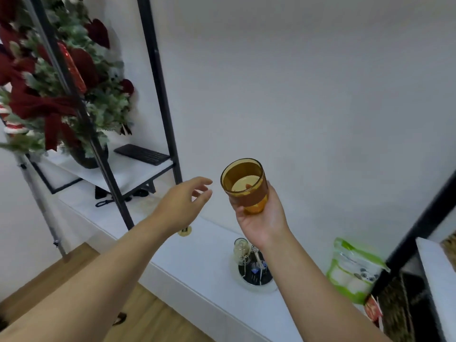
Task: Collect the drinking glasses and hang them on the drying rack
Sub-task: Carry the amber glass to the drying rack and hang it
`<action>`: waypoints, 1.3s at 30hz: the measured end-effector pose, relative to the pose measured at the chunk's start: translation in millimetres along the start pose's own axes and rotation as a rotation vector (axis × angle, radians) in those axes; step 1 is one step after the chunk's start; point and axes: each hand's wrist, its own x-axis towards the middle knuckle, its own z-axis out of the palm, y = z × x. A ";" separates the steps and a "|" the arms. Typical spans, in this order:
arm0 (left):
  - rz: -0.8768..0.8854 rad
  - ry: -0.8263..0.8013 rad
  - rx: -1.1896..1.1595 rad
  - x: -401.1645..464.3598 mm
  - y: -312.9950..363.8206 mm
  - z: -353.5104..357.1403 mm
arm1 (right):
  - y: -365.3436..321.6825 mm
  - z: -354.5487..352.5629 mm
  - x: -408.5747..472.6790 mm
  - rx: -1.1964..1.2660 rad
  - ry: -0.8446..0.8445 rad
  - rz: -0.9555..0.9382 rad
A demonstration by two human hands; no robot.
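Right hand [261, 218] grips amber glass [244, 185] by base, raised upright above white desk [209, 255], likely for carrying to rack. Left hand [183, 206] empty, fingers relaxed, reaching beside glass.

no text or label is readable here.

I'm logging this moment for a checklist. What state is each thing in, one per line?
amber glass: held up in the air, mouth tilted toward the camera, no liquid visible inside
right hand: grips the amber glass around its lower part
left hand: holds nothing, fingers relaxed, beside the glass without touching it
green pouch: standing upright on the white counter
keyboard: lying flat on the shelf
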 end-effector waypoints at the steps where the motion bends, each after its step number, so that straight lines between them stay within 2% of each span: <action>1: 0.018 -0.010 -0.010 12.4 -5.2 1.8 | 0.7 0.9 6.1 0.004 0.022 -0.021; 6: 0.124 -0.086 -0.110 68.7 -31.6 10.9 | 4.2 0.0 26.6 0.021 0.158 -0.165; 12: 0.243 -0.254 -0.154 99.0 -74.5 33.3 | 21.3 -1.5 29.6 0.086 0.260 -0.355; 18: 0.254 -0.405 -0.155 102.9 -119.9 81.7 | 46.0 -26.2 24.5 0.091 0.396 -0.447; 23: 0.256 -0.479 -0.179 98.0 -159.3 150.3 | 70.8 -80.1 44.3 0.087 0.491 -0.437; 27: 0.228 -0.551 -0.175 90.6 -200.9 220.9 | 98.4 -133.3 68.8 0.089 0.486 -0.384; 33: 0.254 -0.581 -0.073 95.1 -250.3 308.3 | 138.3 -215.6 95.4 0.092 0.589 -0.327; 39: 0.292 -0.592 -0.022 121.5 -270.4 366.2 | 165.8 -277.6 111.5 0.082 0.601 -0.324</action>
